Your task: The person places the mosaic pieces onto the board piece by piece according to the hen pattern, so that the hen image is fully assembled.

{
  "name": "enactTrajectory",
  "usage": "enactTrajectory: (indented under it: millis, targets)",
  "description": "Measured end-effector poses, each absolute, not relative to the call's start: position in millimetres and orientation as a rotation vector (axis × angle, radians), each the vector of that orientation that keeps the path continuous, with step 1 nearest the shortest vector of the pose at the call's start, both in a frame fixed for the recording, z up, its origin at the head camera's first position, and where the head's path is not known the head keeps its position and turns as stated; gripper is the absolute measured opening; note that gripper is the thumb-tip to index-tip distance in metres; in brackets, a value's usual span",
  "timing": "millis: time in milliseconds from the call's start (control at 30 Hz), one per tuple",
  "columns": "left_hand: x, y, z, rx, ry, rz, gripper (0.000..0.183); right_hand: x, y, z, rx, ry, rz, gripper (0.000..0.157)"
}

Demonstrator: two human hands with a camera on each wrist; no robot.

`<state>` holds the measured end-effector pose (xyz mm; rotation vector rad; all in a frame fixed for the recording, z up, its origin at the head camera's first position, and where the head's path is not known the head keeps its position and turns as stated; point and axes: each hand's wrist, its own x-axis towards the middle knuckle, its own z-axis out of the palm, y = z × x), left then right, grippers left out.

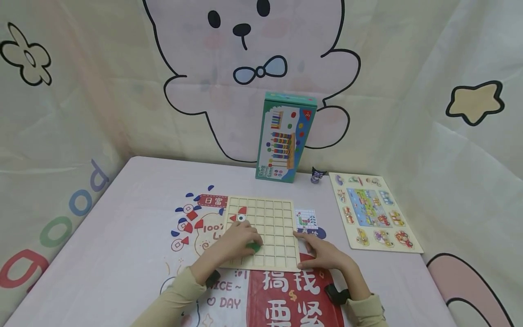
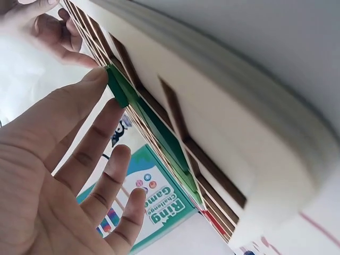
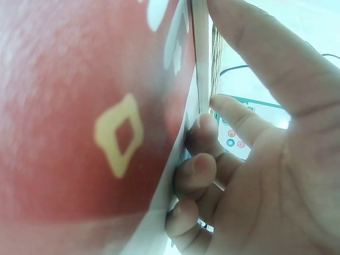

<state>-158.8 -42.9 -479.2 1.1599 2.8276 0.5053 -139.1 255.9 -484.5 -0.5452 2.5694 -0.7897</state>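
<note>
A wooden grid board (image 1: 278, 227) lies flat on the table. My left hand (image 1: 241, 240) is over its lower left part. In the left wrist view, that thumb and index finger pinch a small green piece (image 2: 118, 87) at the grid. More green pieces (image 2: 164, 135) sit in the board beyond it, partly hidden in the head view. Red pieces (image 1: 243, 210) and a white piece with a dark dot (image 1: 241, 218) lie on the upper left cells. My right hand (image 1: 324, 252) touches the board's right edge with thumb and index finger spread apart, the other fingers bent beneath.
Loose blue and red pieces (image 1: 191, 215) lie left of the board. At its right is a bird pattern card (image 1: 306, 219). A ring game box (image 1: 286, 138) stands at the back, near a small dark figurine (image 1: 317, 175). Far right lies a picture puzzle board (image 1: 373, 211).
</note>
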Motion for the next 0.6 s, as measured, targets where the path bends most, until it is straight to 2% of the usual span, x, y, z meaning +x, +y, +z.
enactTrajectory:
  millis: [600]
  targets:
    - [-152.4,-35.6,-478.7,1.176,2.851,0.510,0.023,-138.2,256.9,-484.3,-0.524,2.558,-0.815,0.087]
